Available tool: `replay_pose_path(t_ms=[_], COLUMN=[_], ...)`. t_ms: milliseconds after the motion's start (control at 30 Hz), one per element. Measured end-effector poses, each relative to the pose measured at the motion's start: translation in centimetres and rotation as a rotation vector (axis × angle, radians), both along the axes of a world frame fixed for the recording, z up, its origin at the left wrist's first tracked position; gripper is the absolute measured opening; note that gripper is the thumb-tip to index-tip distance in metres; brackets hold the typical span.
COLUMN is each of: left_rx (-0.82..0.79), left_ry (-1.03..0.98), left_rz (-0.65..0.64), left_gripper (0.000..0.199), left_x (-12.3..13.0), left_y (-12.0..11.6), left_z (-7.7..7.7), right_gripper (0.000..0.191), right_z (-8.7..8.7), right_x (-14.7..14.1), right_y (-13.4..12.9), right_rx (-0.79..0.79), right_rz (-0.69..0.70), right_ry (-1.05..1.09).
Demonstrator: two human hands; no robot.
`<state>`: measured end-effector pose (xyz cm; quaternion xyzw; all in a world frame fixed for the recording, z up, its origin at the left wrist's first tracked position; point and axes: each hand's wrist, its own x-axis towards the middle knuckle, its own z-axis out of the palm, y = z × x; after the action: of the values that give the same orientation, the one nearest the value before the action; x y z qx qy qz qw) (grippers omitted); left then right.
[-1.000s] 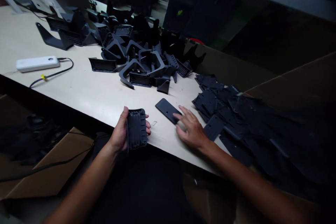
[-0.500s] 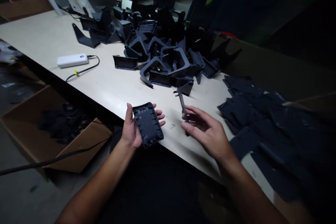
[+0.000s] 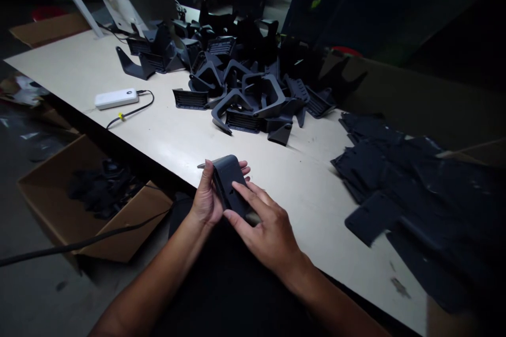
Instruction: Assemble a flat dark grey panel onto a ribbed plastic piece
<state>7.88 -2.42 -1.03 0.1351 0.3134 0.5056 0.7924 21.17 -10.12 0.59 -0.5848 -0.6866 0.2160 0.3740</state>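
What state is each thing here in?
part, held on edge between both hands
left hand, gripping the part
right hand, fingers pressed on the part
power bank, lying flat, cable attached
brackets, in a loose heap
plates, overlapping in a pile
box, open, dark parts inside

plastic cover (image 3: 229, 187): matte black | tabletop (image 3: 166, 142): cream | power bank (image 3: 116, 99): white | cable tie (image 3: 120, 116): yellow

1 white power bank (image 3: 116, 99) on the workbench (image 3: 166, 139), 1 cardboard box (image 3: 130, 226) below
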Motion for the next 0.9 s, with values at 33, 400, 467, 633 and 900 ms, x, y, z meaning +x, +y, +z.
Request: replay_pose_path(t_ms=[33, 400, 467, 633, 900], left_rx=[0.002, 0.126, 0.155, 0.228, -0.032], left_ry=[0.012, 0.002, -0.025, -0.084, -0.042], left_rz=[-0.001, -0.070, -0.134, -0.230, -0.067], left_gripper=[0.073, 0.067, 0.066, 0.059, 0.038], left_x=[0.1, 0.0, 0.0, 0.9, -0.1], left_y=[-0.1, -0.4, -0.8, -2.2, -0.1], left_z=[-0.1, 1.0, 1.2, 0.7, 3.6], right_gripper=[0.055, 0.058, 0.054, 0.038, 0.033], right_z=[-0.1, 0.9, 1.4, 1.5, 1.5], right_x=[0.0, 0.9, 1.4, 1.4, 0.9], right_y=[-0.1, 0.4, 1.3, 3.2, 2.2], right_rx=[0.002, -0.161, -0.273, -0.521, -0.410], right_rz=[0.000, 0.032, 0.006, 0.100, 0.208], right_ry=[0.004, 0.317, 0.593, 1.059, 0.806])
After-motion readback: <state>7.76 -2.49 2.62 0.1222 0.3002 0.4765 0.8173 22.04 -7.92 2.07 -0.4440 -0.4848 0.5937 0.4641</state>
